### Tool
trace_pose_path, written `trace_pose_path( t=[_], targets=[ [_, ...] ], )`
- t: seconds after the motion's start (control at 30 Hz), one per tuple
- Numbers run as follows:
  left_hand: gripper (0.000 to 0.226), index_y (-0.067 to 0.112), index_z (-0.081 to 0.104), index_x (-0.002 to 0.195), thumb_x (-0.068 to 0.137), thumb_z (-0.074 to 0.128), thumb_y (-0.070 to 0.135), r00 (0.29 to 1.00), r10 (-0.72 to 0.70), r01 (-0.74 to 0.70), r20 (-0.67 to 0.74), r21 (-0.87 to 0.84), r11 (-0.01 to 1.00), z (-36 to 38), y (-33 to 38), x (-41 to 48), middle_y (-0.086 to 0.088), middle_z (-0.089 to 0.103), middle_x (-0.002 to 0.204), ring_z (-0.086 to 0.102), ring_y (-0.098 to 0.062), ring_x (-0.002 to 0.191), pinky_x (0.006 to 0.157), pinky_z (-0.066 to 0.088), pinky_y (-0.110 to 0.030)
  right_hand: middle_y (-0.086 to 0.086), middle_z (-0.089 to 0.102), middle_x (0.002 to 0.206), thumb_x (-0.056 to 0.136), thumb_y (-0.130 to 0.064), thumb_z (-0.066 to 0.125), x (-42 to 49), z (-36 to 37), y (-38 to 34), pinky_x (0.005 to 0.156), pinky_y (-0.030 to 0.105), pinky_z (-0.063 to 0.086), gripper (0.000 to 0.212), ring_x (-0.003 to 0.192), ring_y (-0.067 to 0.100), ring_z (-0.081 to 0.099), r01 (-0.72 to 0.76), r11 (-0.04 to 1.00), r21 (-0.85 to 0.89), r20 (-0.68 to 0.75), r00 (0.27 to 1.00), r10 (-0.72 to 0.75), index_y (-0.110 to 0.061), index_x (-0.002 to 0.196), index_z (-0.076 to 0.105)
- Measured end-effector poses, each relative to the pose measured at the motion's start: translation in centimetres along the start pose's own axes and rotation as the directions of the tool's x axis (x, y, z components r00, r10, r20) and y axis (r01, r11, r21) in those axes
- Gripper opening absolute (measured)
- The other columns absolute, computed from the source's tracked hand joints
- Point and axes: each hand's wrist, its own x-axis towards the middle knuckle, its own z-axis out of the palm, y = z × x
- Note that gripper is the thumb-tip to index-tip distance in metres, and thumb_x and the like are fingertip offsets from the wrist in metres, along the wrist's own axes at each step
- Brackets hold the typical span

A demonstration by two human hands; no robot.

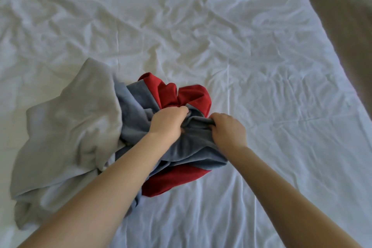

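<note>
- Gripping the bunched blue-grey cloth (pixel 191 147) with left hand (pixel 169 122) and right hand (pixel 228 130), both clenched.
- Resting on a red garment (pixel 193 96), beside a pale grey cloth (pixel 70 127), atop a white bedsheet (pixel 261 66).

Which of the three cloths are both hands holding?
The blue cloth, gripped by left hand and right hand; the grey cloth and red cloth are not held.

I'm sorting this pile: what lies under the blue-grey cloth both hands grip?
A red garment shows at the far and near edges of the blue-grey cloth, beneath it. Its middle is covered; anything else underneath is hidden.
</note>
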Motion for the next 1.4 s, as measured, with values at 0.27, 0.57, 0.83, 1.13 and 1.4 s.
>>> trace_pose_path(
  t=[0.27,0.57,0.83,1.13,1.4],
  targets=[
    [0.016,0.023,0.063,0.094,0.085,0.051,0.017,0.988,0.131,-0.136,-0.082,-0.050,0.989,-5.1,5.4,2.6,0.003,0.064,0.074,0.059,-0.018,0.068,0.064,0.050,-0.038,-0.002,0.063,0.084,0.086,-0.017,0.048,-1.1,-5.8,5.0,0.058,0.030,0.034,0.018,0.078,0.026,0.057,-0.073,0.980,0.184,-0.131,0.987,0.098,-0.022,0.087,0.065],
    [0.017,0.019,0.058,0.106,0.095,0.044,0.019,0.958,0.288,-0.284,-0.008,0.131,0.950,0.2,12.5,6.9,-0.004,0.062,0.099,0.059,-0.028,0.093,0.067,0.041,-0.037,0.003,0.064,0.086,0.085,-0.014,0.047,-3.0,-3.6,11.8,0.059,0.033,0.043,0.013,0.078,0.029,0.061,-0.241,0.969,0.046,0.038,0.970,0.240,-0.018,0.090,0.059],
    [0.033,0.030,0.062,0.103,0.087,0.048,0.054,0.983,0.162,-0.175,-0.091,-0.166,0.970,-1.0,10.0,6.8,0.012,0.062,0.098,0.060,-0.007,0.087,0.072,0.053,-0.030,-0.015,0.063,0.080,0.076,-0.066,0.049,0.4,-5.2,14.7,0.059,0.028,0.043,0.034,0.071,0.006,0.058,-0.296,0.824,0.484,0.064,0.951,0.304,-0.037,0.088,0.062],
    [0.058,0.019,0.038,0.138,0.086,0.063,0.027,0.997,0.059,-0.051,-0.056,0.137,0.989,0.1,7.2,10.1,-0.003,0.040,0.145,0.052,-0.025,0.118,0.089,0.052,-0.040,0.003,0.050,0.130,0.087,-0.034,0.062,8.4,-3.3,9.0,0.083,0.039,0.049,0.065,0.111,0.025,0.054,0.069,0.963,0.260,0.046,0.995,-0.084,-0.029,0.143,0.029],
    [0.014,0.014,0.057,0.100,0.093,0.046,0.015,0.995,0.013,-0.006,-0.097,0.073,0.997,-0.8,7.3,10.7,-0.008,0.061,0.091,0.059,-0.027,0.083,0.070,0.047,-0.037,0.004,0.054,0.096,0.086,-0.009,0.050,9.3,-3.8,7.6,0.059,0.032,0.039,0.021,0.084,0.025,0.056,0.217,0.976,-0.025,-0.044,0.975,-0.218,-0.017,0.103,0.058]
  ],
)
